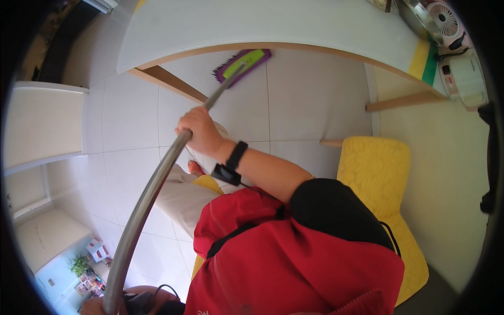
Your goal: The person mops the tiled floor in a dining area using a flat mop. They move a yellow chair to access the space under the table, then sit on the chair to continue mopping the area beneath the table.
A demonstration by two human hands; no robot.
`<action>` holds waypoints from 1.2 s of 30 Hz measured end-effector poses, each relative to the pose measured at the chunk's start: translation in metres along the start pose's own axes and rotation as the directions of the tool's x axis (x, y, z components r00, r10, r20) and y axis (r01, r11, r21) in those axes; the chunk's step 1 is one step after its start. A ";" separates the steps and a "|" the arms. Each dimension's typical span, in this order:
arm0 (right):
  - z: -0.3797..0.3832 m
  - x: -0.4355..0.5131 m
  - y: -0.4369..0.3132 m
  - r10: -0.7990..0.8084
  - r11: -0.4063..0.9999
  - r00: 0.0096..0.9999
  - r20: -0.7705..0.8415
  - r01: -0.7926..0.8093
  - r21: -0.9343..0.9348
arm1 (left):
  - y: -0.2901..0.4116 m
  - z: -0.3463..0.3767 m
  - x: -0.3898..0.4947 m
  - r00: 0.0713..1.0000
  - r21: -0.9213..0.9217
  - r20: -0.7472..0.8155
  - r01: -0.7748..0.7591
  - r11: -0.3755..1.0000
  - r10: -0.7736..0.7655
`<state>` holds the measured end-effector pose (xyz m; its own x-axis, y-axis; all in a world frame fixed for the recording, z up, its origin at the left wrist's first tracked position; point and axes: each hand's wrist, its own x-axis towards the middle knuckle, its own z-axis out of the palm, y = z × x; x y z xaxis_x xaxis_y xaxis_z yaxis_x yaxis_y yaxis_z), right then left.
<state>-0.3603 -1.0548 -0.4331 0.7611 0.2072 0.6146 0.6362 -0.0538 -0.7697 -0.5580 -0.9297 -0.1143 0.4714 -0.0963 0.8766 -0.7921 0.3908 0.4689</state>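
Observation:
A metal pole [149,193] runs from the lower left up to a flat mop head [246,63], which has a green middle and a purple fringed edge. The head rests on the pale tiled floor under a white table [275,23], its far edge hidden by the tabletop. My right hand [202,132] grips the pole midway, a black strap and small device [230,169] on its wrist. At the lower left, my left hand [92,306] is wrapped around the pole's upper end, partly cut off by the picture's rim.
Wooden table legs [405,101] flank the mop head. A chair with a yellow floral cover [374,169] stands by the wall at right. On the table's right end are a small fan [443,19] and a white appliance [466,80]. A white cabinet [45,124] stands at left.

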 end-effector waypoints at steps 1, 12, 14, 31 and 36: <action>-0.004 -0.005 -0.013 -0.008 1.000 1.000 0.019 0.008 -0.017 | 0.008 -0.001 0.000 0.999 -0.030 -0.039 -0.002 1.000 0.001; -0.119 -0.060 0.010 0.216 0.929 0.972 0.088 -0.178 -0.323 | -0.035 -0.058 -0.062 0.952 -0.338 -0.254 0.081 0.938 -0.173; -0.116 -0.057 0.023 0.215 0.923 0.965 0.152 -0.150 -0.354 | -0.033 -0.060 -0.072 0.928 -0.206 -0.342 0.081 0.975 -0.149; 0.038 0.023 0.038 -0.058 0.998 0.957 0.285 0.048 0.043 | 0.029 -0.007 -0.072 0.903 0.186 -0.427 0.135 0.973 -0.044; -0.036 -0.008 0.010 0.035 0.993 0.966 0.257 -0.004 -0.119 | 0.058 -0.025 -0.085 0.806 0.064 -0.569 -0.155 0.986 0.164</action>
<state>-0.3558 -1.0922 -0.4391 0.7248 0.4491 0.5224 0.6434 -0.1702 -0.7464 -0.6346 -0.8758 -0.1647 0.4710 0.5076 0.7215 -0.8787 0.3420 0.3330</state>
